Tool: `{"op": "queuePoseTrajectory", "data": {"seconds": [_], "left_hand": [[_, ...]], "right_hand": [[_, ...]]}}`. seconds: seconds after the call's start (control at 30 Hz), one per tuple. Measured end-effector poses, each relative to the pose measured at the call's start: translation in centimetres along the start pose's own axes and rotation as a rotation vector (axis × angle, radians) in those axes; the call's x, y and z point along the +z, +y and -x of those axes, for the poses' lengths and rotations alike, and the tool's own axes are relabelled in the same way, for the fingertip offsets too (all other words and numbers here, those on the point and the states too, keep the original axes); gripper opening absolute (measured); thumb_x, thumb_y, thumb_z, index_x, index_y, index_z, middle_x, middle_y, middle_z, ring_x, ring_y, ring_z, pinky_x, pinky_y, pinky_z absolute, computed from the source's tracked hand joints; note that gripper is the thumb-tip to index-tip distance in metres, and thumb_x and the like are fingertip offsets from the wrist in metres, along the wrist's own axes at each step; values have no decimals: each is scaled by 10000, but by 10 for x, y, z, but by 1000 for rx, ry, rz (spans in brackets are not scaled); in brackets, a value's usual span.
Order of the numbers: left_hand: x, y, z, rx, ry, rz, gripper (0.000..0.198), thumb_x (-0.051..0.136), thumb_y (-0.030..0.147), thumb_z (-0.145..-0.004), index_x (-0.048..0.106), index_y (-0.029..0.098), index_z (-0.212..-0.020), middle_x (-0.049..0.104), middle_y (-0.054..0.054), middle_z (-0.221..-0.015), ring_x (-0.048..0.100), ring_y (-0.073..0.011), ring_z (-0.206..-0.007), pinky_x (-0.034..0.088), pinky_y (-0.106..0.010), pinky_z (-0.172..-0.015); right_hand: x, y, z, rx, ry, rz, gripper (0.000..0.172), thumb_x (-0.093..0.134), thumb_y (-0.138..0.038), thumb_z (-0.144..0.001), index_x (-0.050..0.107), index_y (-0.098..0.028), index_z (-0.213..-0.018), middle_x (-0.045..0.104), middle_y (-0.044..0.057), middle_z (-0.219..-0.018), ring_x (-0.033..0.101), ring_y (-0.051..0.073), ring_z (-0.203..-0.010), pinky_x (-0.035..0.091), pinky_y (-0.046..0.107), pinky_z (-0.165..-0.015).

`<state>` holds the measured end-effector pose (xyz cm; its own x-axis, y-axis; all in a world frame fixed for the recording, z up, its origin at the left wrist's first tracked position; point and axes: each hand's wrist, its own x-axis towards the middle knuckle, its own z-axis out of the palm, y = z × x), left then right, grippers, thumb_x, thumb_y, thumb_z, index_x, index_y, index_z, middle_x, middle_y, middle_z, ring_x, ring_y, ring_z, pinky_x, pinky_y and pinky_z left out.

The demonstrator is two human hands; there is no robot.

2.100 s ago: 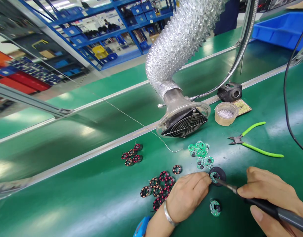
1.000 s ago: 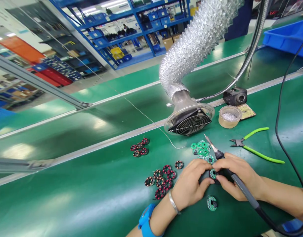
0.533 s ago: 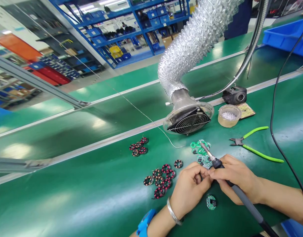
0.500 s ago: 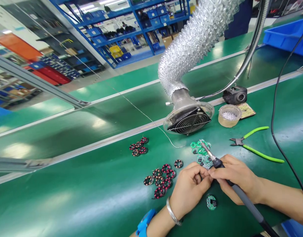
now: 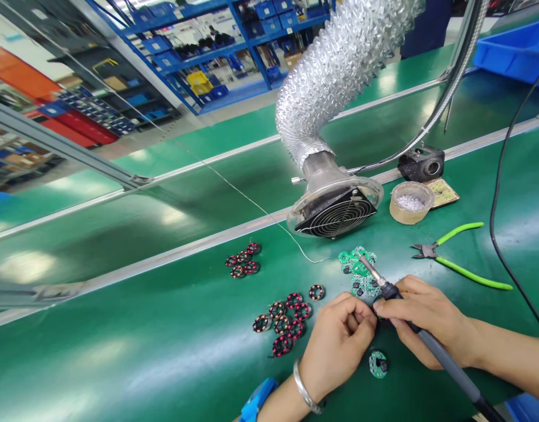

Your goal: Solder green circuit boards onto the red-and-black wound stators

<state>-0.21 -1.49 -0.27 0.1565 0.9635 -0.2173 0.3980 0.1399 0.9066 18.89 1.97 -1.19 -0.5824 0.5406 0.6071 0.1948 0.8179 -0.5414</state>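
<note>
My right hand point(image 5: 421, 319) is closed around a soldering iron point(image 5: 445, 358), whose metal tip points up and left over a pile of small green round circuit boards point(image 5: 359, 269). My left hand point(image 5: 337, 346) is curled, fingertips pinched against the right hand's fingertips over a small part hidden between them. One green round board point(image 5: 378, 364) lies alone on the green bench below both hands. Left of my left hand sits a cluster of red and copper wound coils point(image 5: 287, 319).
A fume extractor fan point(image 5: 335, 211) on a silver flexible duct point(image 5: 339, 64) stands behind the boards. Green-handled cutters point(image 5: 458, 258), a tape roll holding solder scraps point(image 5: 410, 202) and a black block point(image 5: 421, 164) lie to the right. Another coil group point(image 5: 243, 261) lies left. Solder wire point(image 5: 251, 205) crosses the conveyor.
The iron's tip swung from resting on the black holder's board to pointing up and away. Both hands closed together over the part, hiding it. The view shifted slightly.
</note>
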Motion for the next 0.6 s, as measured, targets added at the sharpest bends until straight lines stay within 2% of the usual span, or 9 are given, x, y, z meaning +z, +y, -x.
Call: {"op": "queuePoseTrajectory", "data": {"seconds": [0.1, 0.2, 0.3, 0.4, 0.5, 0.6], "left_hand": [[0, 0, 0, -8, 1, -7, 129, 566, 160, -774, 586, 161, -647, 491, 27, -646, 418, -81, -529, 347, -187, -496], [1, 2, 0, -17, 6, -12, 129, 567, 153, -762, 580, 162, -634, 493, 24, -640, 426, -84, -529, 349, -190, -497], [1, 4, 0, -22, 6, -16, 130, 559, 147, -760, 588, 161, -634, 517, 13, -650, 444, -91, -540, 359, -194, -503], [1, 6, 0, -27, 2, -11, 133, 563, 153, -764, 601, 159, -637, 529, 6, -652, 453, -94, -545, 365, -197, -507], [1, 5, 0, -34, 7, -1, 130, 576, 158, -766, 611, 155, -641, 520, 8, -649, 442, -89, -535, 358, -194, -497], [1, 3, -1, -35, 11, 3, 123, 574, 150, -765, 622, 152, -651, 522, 7, -657, 439, -85, -529, 354, -191, -490]], "right_hand": [[-2, -1, -3, 1, 27, -17, 351, 460, 12, -839, 532, -149, -1143, 649, 33, -804, 440, 137, -614, 409, 287, -599], [-5, -2, -5, 4, 50, -12, 344, 450, 6, -847, 542, -151, -1139, 608, 8, -707, 427, 137, -581, 402, 277, -569], [-14, -8, -5, 30, 74, -16, 383, 461, -26, -855, 528, -142, -1214, 566, -3, -657, 472, 149, -577, 425, 294, -574], [-26, -18, -2, 60, 80, 5, 440, 485, -71, -834, 524, -128, -1270, 583, 41, -729, 540, 179, -643, 441, 324, -584], [-37, -30, 0, 98, 74, 12, 401, 473, -79, -805, 575, -128, -1189, 587, 50, -730, 549, 175, -620, 440, 321, -556], [-41, -40, -3, 147, 56, -5, 317, 462, -72, -780, 584, -160, -1059, 559, 14, -638, 525, 160, -533, 422, 307, -507]]}}
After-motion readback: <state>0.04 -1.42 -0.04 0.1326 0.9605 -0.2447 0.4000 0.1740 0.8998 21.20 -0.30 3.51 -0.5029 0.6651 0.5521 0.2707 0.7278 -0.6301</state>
